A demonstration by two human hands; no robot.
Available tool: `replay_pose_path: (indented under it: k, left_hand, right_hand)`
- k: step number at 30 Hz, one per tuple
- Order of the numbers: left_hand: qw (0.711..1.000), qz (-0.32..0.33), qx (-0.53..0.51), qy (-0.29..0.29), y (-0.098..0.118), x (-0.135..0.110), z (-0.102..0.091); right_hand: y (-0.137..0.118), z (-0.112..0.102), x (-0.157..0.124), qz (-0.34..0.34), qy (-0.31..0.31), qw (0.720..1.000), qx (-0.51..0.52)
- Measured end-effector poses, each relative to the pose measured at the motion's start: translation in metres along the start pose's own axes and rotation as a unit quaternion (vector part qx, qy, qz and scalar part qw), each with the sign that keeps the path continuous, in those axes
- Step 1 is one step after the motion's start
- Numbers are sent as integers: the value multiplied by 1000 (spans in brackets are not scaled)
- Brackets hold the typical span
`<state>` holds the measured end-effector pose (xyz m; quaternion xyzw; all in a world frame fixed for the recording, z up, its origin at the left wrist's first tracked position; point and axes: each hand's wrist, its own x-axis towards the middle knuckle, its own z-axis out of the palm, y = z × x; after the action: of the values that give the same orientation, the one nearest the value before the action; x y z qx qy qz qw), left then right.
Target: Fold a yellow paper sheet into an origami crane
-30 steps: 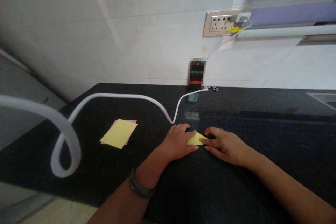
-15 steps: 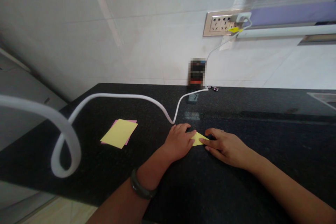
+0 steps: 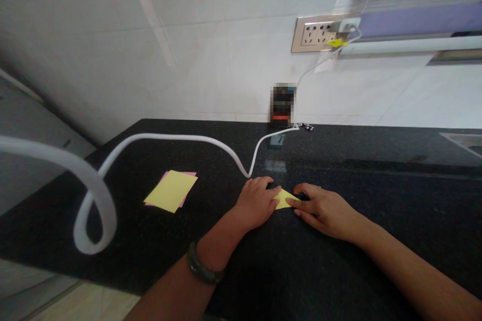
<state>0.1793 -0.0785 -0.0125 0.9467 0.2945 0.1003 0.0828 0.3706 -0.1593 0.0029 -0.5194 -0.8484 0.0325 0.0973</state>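
Note:
A small piece of yellow paper (image 3: 282, 200), folded to a pointed shape, lies on the dark counter between my two hands. My left hand (image 3: 256, 203) is closed on its left part, with thumb and fingertips at the paper and the other fingers curled on the counter. From the right, my right hand (image 3: 326, 210) holds the pointed end down under a fingertip, its thumb resting just below. Parts of the paper are covered by my fingers. To the left lies a flat yellow sheet (image 3: 171, 191) on top of a pink sheet (image 3: 191, 176), which shows only at the edges.
A thick white cable (image 3: 169, 137) loops over the left of the black speckled counter (image 3: 226, 271) and bends close to my left hand. Against the tiled wall stands a blurred-out dark object (image 3: 282, 105), below a socket panel (image 3: 311, 34) with a plugged-in charger (image 3: 348, 25).

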Motion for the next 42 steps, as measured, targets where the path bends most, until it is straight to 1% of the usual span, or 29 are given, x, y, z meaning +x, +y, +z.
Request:
replay_pose_path:
  k: [8,14,18,23,28,36,42]
  left_hand:
    - [1000,-2,2,0,0,1,0]
    - [1000,2,2,13,0,-1,1]
    - [1000,4,0,17,-1,0,2]
    - [1000,4,-2,26,-1,0,-1]
    - [999,13,19,25,4,-3,-4]
    - [998,-17,42,32,14,-3,-3]
    - [998,-17,54,34,20,-9,2]
  right_hand:
    - [0,0,0,-5,8,1000,-2]
    - [0,0,0,0,-6,1000,-7]
    - [0,0,0,2,-4,1000,-6]
    - [-1,-1,0,11,-13,1000,-3]
    - [-2,-1,0,14,-10,1000,5]
    - [-2,0,-1,21,-8,1000,2]
    - [-3,-1,-1,23,-6,1000,1]
